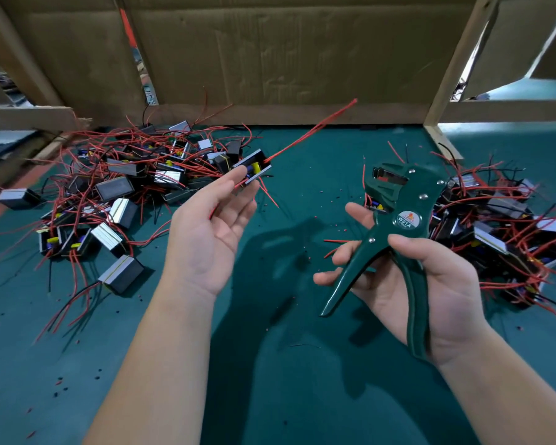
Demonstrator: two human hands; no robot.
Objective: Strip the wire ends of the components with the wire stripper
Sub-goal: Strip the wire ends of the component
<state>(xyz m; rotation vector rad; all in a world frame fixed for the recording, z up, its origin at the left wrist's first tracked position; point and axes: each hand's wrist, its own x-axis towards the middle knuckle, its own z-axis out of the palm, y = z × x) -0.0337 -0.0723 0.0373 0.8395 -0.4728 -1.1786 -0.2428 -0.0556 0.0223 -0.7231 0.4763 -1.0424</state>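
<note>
Cardboard wall behind green mat

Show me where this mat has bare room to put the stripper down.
The widest bare patch of teal mat runs down the middle, between the left heap of black boxed components with red wires and the right heap, back to the cardboard wall; only insulation crumbs there. Both heaps are crowded.
</note>
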